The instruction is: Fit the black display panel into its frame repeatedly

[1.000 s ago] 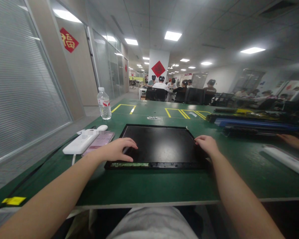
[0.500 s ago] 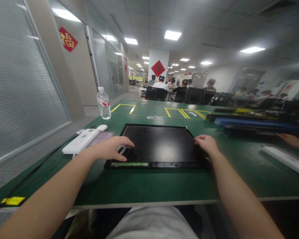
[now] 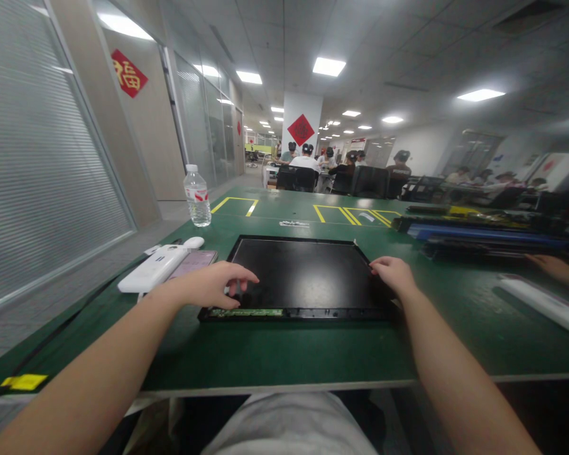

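A black LCD panel in a thin black frame lies flat on the green table in front of me. A strip of green circuit board runs along the left part of its near edge. Over the panel's left side hovers my left hand, open, fingers curved and apart, with nothing in it. My right hand is closed at the panel's right edge, its thumb and forefinger pinching the frame there. The underside of that grip is hidden.
On the left are a water bottle, a white device and a phone. To the right lie dark and blue bars, a white device and another person's hand. Yellow tape marks the far tabletop.
My left hand's fingers have shifted slightly and bent a little more above the panel. The right hand and the panel stay where they were.
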Available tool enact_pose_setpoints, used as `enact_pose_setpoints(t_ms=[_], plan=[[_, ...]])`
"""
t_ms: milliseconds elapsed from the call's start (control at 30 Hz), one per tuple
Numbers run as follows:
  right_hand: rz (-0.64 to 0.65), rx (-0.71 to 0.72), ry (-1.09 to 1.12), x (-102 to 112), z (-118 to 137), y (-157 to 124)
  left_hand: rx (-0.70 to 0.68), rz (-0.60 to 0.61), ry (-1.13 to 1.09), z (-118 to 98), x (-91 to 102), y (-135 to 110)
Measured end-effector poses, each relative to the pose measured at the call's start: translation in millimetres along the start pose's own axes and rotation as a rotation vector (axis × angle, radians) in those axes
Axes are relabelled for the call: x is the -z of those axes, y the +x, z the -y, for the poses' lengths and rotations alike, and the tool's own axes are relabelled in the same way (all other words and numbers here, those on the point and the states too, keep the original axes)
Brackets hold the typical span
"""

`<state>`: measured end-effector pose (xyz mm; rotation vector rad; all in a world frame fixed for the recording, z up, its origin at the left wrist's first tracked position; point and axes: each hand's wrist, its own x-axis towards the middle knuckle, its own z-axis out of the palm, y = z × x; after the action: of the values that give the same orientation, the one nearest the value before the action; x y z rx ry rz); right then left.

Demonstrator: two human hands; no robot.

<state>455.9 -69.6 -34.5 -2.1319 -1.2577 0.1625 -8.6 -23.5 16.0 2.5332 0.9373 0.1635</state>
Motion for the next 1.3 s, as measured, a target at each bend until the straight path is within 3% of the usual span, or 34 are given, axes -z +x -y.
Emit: enact_pose_setpoints(t_ms=[200, 500, 733, 1300], plan=[[-0.008, -0.007, 0.010, 0.1, 0.5, -0.4, 0.026, 0.016, -0.007, -3.5, -0.1, 0.3], [0.009, -0.013, -0.025, 0.6, 2.9, -1.4, 0.012, 0.072, 0.179, -16.3, 3.0, 0.4], [0.014, -0.019, 0.004, 1.8, 3.2, -2.0, -0.062, 0.082, 0.188, -10.0, 1.1, 2.1], [0.008, -0.018, -0.002, 1.1, 3.1, -2.1, -0.045, 0.077, 0.193, -12.0, 1.3, 2.9]])
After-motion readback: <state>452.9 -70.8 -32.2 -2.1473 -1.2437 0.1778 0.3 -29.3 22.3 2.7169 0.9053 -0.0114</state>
